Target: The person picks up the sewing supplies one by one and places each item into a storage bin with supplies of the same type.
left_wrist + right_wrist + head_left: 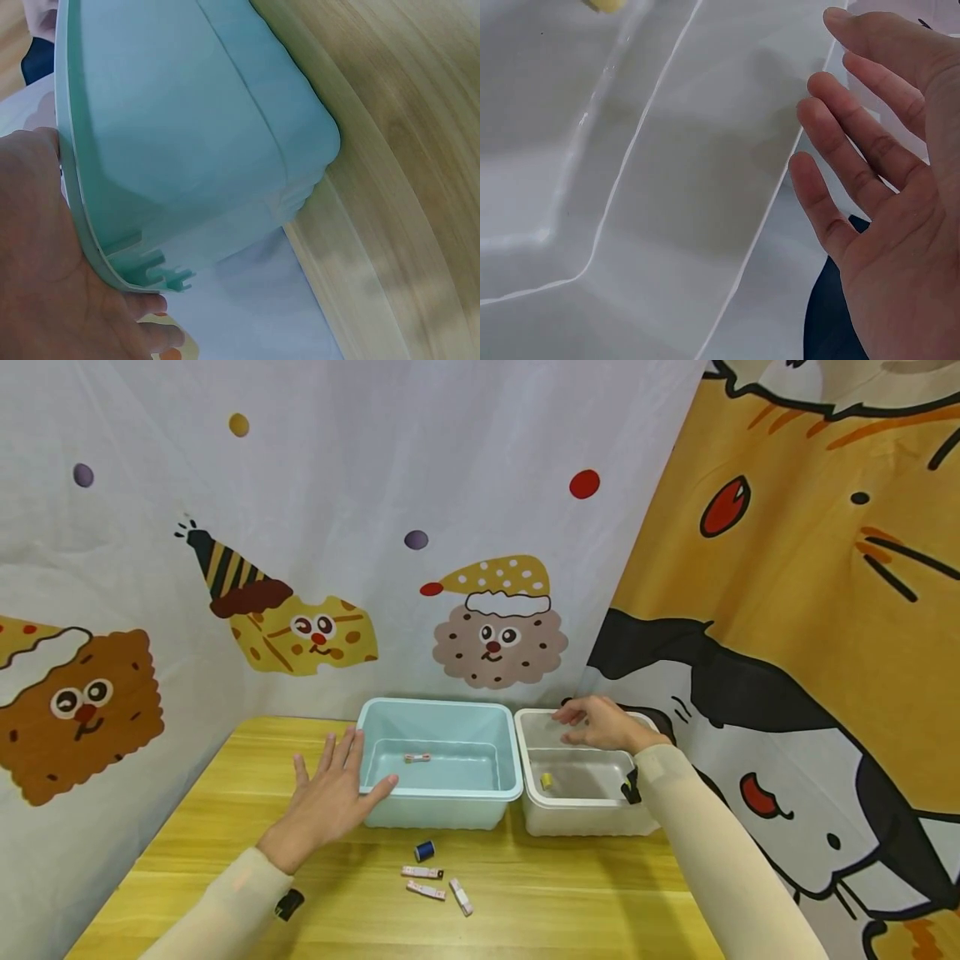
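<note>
At the left end of the light blue bin (442, 810) is my left hand (330, 793), its fingers spread and straight along the rim. The left wrist view shows that hand (60, 247) beside the bin's rim (79, 202). Over the back of the white bin (585, 818) hovers my right hand (600, 724), fingers loosely bent and holding nothing. A yellow thread spool (547, 781) lies inside the white bin. Inside the blue bin lies a small rolled tape measure (417, 758), white with reddish marks.
In front of the bins on the wooden table (360, 918) lie a blue thread spool (424, 851) and three folded white tapes, one of them a slanted tape (461, 897). A printed curtain (337, 485) stands behind, and another (810, 635) closes off the right.
</note>
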The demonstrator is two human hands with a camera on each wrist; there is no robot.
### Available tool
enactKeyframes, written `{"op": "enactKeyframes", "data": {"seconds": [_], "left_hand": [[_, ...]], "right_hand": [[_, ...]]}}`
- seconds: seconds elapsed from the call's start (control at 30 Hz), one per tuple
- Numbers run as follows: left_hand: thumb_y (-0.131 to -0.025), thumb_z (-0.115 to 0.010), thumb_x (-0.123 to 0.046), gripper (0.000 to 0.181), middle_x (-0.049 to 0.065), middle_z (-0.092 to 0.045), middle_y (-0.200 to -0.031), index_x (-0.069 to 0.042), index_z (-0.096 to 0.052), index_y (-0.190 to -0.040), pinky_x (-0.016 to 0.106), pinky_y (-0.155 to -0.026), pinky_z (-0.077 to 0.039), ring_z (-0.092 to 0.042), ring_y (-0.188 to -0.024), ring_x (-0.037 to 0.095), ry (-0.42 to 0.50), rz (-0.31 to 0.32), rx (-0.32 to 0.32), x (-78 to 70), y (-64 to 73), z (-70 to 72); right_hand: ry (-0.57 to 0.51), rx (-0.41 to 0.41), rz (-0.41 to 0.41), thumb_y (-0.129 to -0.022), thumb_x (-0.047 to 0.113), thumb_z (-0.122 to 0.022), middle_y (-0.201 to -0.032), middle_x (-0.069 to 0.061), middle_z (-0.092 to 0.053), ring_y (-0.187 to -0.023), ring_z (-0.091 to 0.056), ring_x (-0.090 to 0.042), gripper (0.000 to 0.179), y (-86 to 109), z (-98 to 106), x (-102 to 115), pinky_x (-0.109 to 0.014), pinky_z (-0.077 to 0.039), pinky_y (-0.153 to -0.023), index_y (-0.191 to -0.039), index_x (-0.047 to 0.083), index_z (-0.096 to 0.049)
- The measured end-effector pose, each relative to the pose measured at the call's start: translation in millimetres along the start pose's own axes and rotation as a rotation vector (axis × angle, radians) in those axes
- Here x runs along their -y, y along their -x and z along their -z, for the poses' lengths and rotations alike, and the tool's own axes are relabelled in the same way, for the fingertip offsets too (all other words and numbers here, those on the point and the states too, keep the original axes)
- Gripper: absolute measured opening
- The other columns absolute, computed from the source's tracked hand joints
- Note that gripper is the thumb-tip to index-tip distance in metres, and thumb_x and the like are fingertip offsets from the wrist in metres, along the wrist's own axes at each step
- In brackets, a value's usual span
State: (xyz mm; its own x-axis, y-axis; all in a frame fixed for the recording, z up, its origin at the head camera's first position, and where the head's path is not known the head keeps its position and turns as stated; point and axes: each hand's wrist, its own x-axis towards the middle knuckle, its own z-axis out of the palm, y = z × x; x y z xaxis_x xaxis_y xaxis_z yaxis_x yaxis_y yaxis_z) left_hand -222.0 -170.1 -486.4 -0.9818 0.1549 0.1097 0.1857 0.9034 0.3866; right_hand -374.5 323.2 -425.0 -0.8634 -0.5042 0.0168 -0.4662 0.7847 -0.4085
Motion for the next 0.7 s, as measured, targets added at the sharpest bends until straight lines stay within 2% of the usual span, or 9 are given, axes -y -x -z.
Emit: {"op": "enactKeyframes", "data": {"seconds": [0.3, 0.53, 0.63, 0.7], "left_hand": [[-0.115, -0.048, -0.079, 0.112, 0.024, -0.01, -0.196, 0.002, -0.016, -0.185, 0.099, -0.129, 0.0, -0.007, -0.181, 0.057, 0.005, -0.002, -0.004, 1.1, -1.0, -0.7], [-0.114, -0.044, -0.083, 0.115, 0.025, -0.01, -0.196, 0.003, -0.016, -0.185, 0.099, -0.129, 0.0, -0.007, -0.181, 0.058, 0.004, -0.006, -0.003, 1.6, -1.0, 0.2], [-0.115, -0.045, -0.082, 0.114, 0.025, -0.009, -0.196, 0.003, -0.015, -0.185, 0.1, -0.129, 0.002, -0.006, -0.181, 0.058, 0.013, -0.006, 0.0, 0.7, -1.0, 0.8], [-0.115, -0.045, -0.081, 0.114, 0.025, -0.008, -0.196, 0.003, -0.014, -0.185, 0.099, -0.129, 0.002, -0.006, -0.181, 0.058, 0.016, -0.006, 0.002, 0.2, -0.9, 0.7]], "right_hand": [[-0.026, -0.023, 0.029, -0.103, 0.017, -0.088, -0.133, -0.02, -0.085, -0.125, -0.079, -0.043, 0.039, 4.9, 2, 8, -0.064, -0.064, -0.112, -0.141, 0.006, -0.083], [-0.01, -0.051, 0.051, -0.104, 0.017, -0.088, -0.133, -0.008, -0.087, -0.123, -0.079, -0.034, 0.035, 9.0, 6, 19, -0.059, -0.065, -0.112, -0.138, 0.012, -0.085], [-0.003, -0.059, 0.056, -0.104, 0.017, -0.089, -0.133, -0.005, -0.087, -0.124, -0.079, -0.035, 0.033, 11.6, 7, 23, -0.059, -0.064, -0.112, -0.137, 0.013, -0.085], [-0.005, -0.065, 0.067, -0.104, 0.017, -0.089, -0.134, -0.007, -0.087, -0.125, -0.079, -0.039, 0.033, 13.8, 7, 25, -0.061, -0.064, -0.113, -0.137, 0.013, -0.085]]}}
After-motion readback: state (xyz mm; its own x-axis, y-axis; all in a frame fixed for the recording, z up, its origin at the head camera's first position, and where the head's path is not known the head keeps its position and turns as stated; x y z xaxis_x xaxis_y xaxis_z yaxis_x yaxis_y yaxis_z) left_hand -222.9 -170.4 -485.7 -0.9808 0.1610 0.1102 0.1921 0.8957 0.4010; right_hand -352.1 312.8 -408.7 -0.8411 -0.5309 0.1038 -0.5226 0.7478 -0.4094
